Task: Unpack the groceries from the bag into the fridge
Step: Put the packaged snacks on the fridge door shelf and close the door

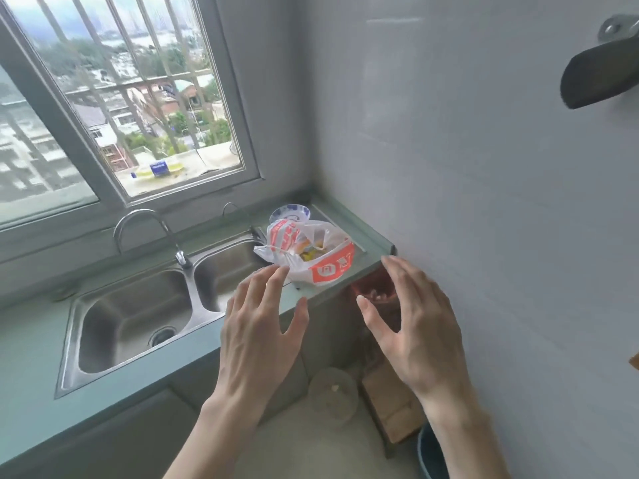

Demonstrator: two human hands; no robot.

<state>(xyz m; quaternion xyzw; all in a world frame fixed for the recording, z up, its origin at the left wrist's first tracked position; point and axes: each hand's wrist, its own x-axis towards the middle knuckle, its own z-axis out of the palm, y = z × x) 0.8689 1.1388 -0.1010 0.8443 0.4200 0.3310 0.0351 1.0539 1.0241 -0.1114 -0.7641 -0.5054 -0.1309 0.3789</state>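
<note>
Head view. A white and orange plastic grocery bag [311, 254] was seen standing on the pale green countertop [352, 223], at its right end, in the corner by the tiled wall [484, 167]. The bag's mouth was open, and yellow packaged items could be made out inside; what they were could not be told. A blue and white bowl [289, 212] was placed just behind the bag, partly hidden by it.

The left hand [256, 326] was held out with fingers spread and straight, nothing gripped; its fingertips [281, 271] were near the bag's front left edge, and whether contact was made could not be told. The right hand [411, 326] was held likewise, fingers apart and empty, just right of the bag beyond the counter's end, not touching it.

A stainless double sink [138, 316] was set into the counter left of the bag, with a curved faucet [145, 229] behind the divider. A barred window [121, 98] was seen above the sink, with a blue-labelled bottle [157, 169] lying on the outer ledge. Under the counter's end, a reddish container [377, 292] was partly covered by the right hand. A clear round lidded container [333, 395] and a cardboard box [390, 406] were seen on the floor between the forearms. A dark object [601, 77] was mounted on the wall, upper right. No fridge was in frame.
</note>
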